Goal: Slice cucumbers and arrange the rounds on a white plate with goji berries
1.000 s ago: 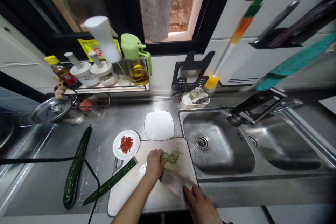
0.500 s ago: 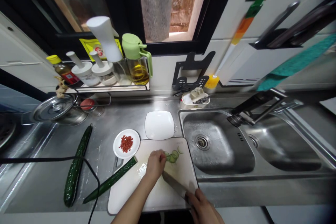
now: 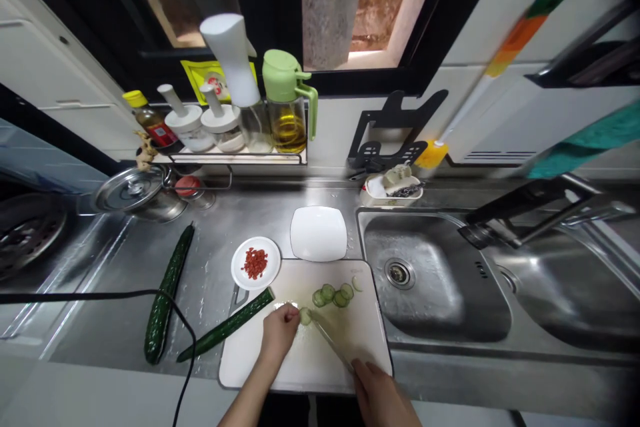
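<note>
Head view: the slices (image 3: 334, 295) now lie apart from the left hand (image 3: 278, 331), which has slid back along the cucumber (image 3: 226, 325) since half a second ago, and the knife (image 3: 330, 340) has dropped from its raised angle to the cut end by the fingertips, so another slice (image 3: 305, 315) looks just cut. Left fingers curl down loosely, tips pressing the cucumber's cut end on the board (image 3: 305, 360), thumb hidden; right hand (image 3: 383, 392) is wrapped tight round the knife handle at the board's near edge. Whole cucumber (image 3: 169, 293), plate (image 3: 255, 263) and dish (image 3: 319, 233) untouched.
</note>
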The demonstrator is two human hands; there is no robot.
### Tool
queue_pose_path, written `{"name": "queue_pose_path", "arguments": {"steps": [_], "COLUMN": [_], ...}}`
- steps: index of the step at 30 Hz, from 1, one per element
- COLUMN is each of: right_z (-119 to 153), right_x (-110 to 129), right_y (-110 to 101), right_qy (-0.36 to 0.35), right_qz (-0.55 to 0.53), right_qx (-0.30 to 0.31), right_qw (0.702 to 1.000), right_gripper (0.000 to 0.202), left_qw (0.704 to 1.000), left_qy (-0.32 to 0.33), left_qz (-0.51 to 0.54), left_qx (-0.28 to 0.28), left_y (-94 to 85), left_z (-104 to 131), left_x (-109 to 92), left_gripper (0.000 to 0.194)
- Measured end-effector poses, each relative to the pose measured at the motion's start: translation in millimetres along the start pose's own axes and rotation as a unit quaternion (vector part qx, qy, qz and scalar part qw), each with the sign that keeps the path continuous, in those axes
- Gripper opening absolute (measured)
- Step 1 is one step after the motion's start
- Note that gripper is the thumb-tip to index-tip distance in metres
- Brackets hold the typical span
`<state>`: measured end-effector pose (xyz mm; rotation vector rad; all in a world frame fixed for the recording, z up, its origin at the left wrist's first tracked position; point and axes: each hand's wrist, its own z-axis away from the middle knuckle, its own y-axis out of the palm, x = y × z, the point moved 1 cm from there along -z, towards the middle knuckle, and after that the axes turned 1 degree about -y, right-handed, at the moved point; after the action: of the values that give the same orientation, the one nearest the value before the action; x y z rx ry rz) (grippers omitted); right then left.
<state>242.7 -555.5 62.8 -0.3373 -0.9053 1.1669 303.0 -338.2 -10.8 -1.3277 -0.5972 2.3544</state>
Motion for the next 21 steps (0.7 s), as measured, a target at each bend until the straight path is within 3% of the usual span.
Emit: {"name": "queue_pose_path", "arguments": {"steps": [8,17,21], "right_z": [-9.3,-8.5,-10.0], "right_x": [19.7,30.4,32.8], "right_y": [4.2,-0.1,-0.4], "right_qy": [0.018,0.040,0.044], "right_qz": [0.059,0.068,0.072], "right_qx": [0.006,0.031,0.042], "right_qw": [0.998,0.996,0.996], "right_gripper": [0.036,0.039,0.052], "left_qw": [0.997,0.996,0.996], "left_qy": [0.035,0.020,0.021], "left_qz": [-0.059,-0.079,-0.085], "left_qx": [-0.037,-0.027,-0.025], "left_y": [-2.8,-4.0,-3.9], "left_z": [3.3,0.5,-0.9], "left_x": [-3.2,-5.3,-6.5], "left_gripper": [0.019,0.019,0.019]}}
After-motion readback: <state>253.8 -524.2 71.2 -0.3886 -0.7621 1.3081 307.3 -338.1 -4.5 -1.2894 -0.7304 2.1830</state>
